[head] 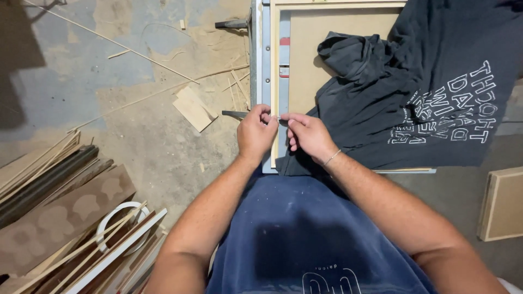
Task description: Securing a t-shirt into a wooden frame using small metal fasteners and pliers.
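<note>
- Head view: left hand (256, 132) and right hand (308, 136) pinching a small thin piece (280, 117) between fingertips.
- Above wooden frame (275, 81), beside dark shirt (414, 92).

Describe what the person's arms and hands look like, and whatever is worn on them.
Both forearms are bare, with no sleeves showing. The left hand wears nothing visible, no glove or ring. The right hand is also ungloved; a thin silver chain bracelet circles its wrist.
</note>
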